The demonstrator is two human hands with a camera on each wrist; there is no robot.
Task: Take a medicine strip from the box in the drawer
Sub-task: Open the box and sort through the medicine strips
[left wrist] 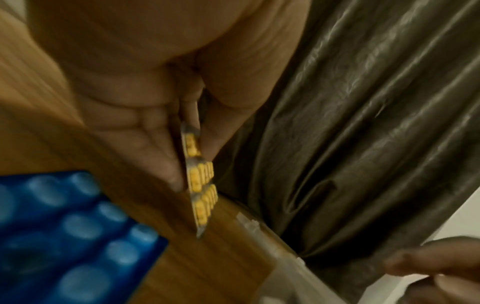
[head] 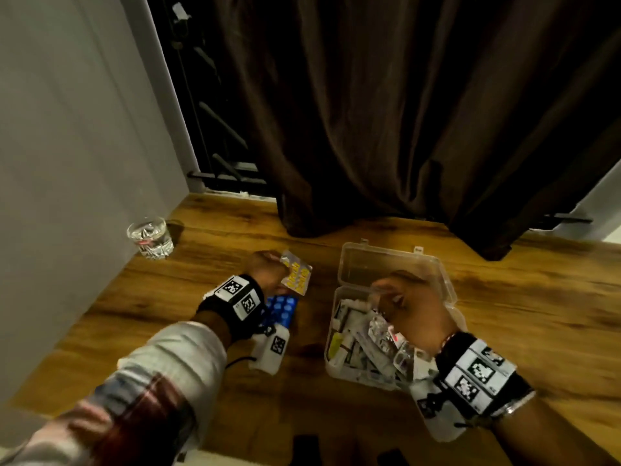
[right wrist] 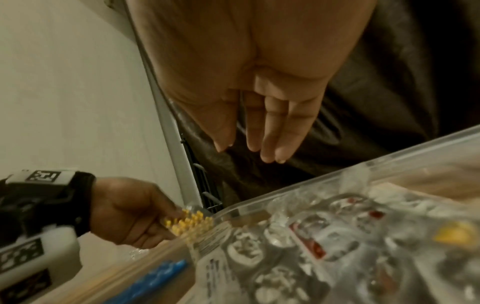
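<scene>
Left hand (head: 268, 265) holds a yellow-pill strip (head: 296, 276) above the desk (head: 208, 250), left of the box (head: 396, 264). The left wrist view shows the grip as a pinch: thumb on one face, fingers (left wrist: 166, 156) on the other, near the strip's upper end, so most of the strip hangs free below.

Right hand (head: 408, 309) hovers over the open clear box. In the right wrist view its fingers (right wrist: 272, 131) are straight and close together, and its grip is empty. The box lies on the desk with its lid hinged back, and it is packed with silver strips (head: 381, 331) and paper packets. No drawer is in view.

A blue strip (head: 280, 311) lies flat on the desk just under the left wrist. A glass of water (head: 150, 237) stands far left, by the wall.

Risks, as judged:
- The pinch covers little of the strip. A quick turn of the wrist could let the foil slide out and drop.
- The box contents are heaped near the rim. If the right hand goes in again, its fingers could snag neighbouring strips and spill them.
- The left wrist could sweep the blue strip along the desk.
- The glass is well apart, so the risk there is low.
</scene>
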